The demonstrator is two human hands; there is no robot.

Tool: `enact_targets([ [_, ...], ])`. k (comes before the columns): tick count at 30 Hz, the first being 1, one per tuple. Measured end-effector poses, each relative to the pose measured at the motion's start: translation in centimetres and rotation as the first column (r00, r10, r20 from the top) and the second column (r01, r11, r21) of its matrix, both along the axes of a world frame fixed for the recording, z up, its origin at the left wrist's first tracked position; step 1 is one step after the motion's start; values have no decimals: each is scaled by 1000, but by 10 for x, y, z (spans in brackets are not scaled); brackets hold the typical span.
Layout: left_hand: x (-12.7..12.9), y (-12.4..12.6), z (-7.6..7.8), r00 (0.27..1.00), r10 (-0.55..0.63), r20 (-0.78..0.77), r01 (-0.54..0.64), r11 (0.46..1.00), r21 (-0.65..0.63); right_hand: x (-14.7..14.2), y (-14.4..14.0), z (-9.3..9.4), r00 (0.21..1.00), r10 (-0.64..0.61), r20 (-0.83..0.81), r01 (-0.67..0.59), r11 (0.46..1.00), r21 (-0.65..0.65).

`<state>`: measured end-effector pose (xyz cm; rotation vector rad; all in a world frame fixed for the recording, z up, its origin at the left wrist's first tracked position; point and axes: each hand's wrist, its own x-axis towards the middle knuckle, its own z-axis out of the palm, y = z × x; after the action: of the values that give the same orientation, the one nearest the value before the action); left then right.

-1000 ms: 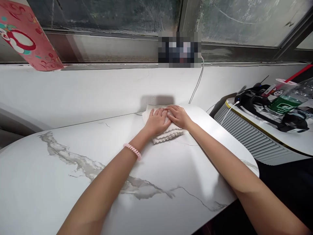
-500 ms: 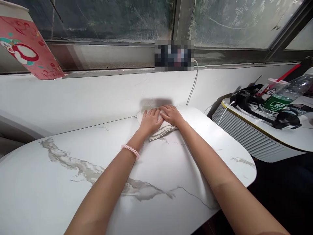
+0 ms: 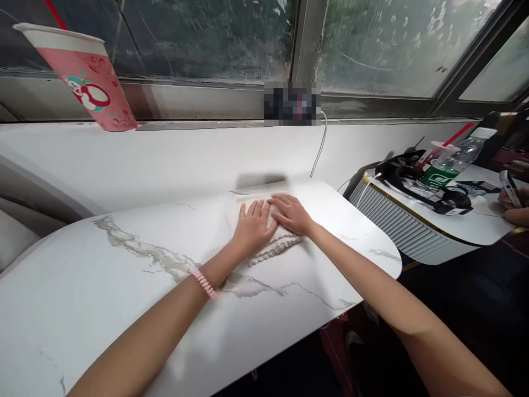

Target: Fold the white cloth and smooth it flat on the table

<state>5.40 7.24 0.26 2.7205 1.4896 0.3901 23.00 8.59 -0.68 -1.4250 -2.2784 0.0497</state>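
A folded white cloth (image 3: 281, 245) lies on the white marble table (image 3: 124, 286), close to the wall under the window. My left hand (image 3: 252, 226) presses flat on the cloth's left part, fingers spread a little. My right hand (image 3: 291, 212) lies flat on the cloth's right part, its fingers touching the left hand's. Both palms rest on top of the cloth without gripping it. A pink coil band (image 3: 203, 282) sits on my left wrist.
A pink paper cup (image 3: 88, 82) stands on the window ledge at left. A white cable (image 3: 320, 146) hangs down the wall. To the right a second white table (image 3: 467, 231) holds a black strap, a bottle (image 3: 448, 162) and another person's hand (image 3: 514, 198) with a phone.
Both hands have slid the cloth slightly toward me, away from the wall. My view has shifted, so the table's right edge and the dark floor show more.
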Motion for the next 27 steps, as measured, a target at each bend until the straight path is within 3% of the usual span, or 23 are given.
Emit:
enact_targets([
  [8, -21, -97, -10, 980, -195, 41, 189, 973, 129, -17, -125, -1, 998, -61, -31, 63, 995, 78],
  [13, -33, -127, -14, 972, -229, 45, 217, 958, 187, -32, -161, 4, 997, -73, -19, 74, 996, 41],
  [20, -51, -129, -17, 979, -199, 53, 183, 960, 211, -46, -152, 5, 1000, -7, 12, 6, 1000, 15],
  [27, -75, -83, -10, 997, -72, 28, 70, 993, 93, -73, -94, 6, 999, 51, 8, -51, 999, 3],
])
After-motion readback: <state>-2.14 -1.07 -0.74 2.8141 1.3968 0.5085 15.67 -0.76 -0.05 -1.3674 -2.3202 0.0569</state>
